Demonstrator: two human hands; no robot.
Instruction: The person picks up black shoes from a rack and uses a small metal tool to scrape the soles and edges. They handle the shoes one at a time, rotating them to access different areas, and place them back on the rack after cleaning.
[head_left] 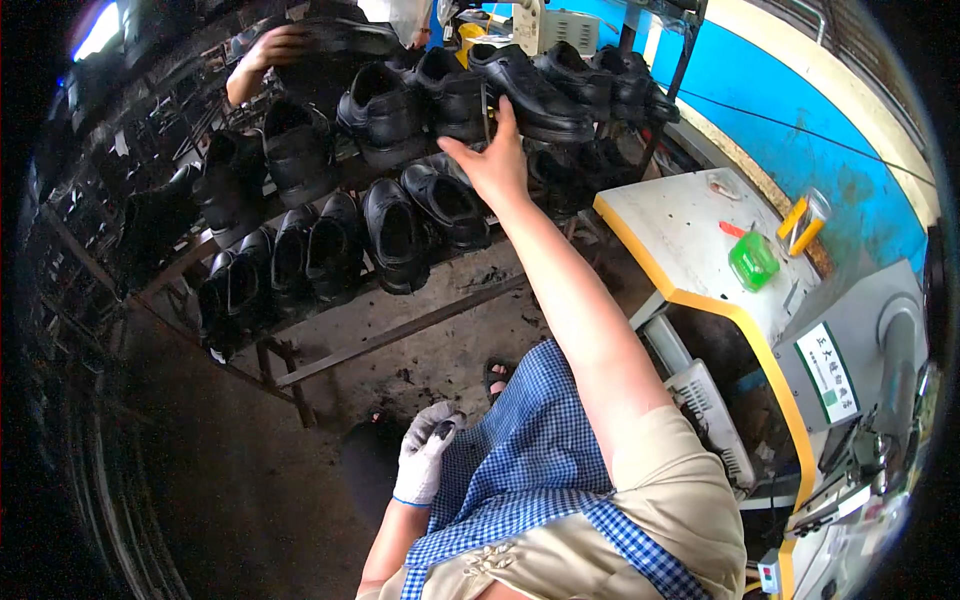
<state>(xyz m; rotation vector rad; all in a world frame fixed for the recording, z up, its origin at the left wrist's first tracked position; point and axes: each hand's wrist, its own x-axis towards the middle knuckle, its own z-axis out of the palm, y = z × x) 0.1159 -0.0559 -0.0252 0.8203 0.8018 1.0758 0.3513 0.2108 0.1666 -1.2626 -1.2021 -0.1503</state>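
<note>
Black shoes [527, 88] flank the right hand [494, 168], fingers apart; whether the curled left hand [425, 452] clamps anything, I cannot tell.

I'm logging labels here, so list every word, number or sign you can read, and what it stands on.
White sign with dark characters, on the grey panel: printed wording, which I won't copy out; its smallest lines are too blurred to read.
Green tub: any print is too small to read.
Black shoes: no lettering I can make out.
</note>
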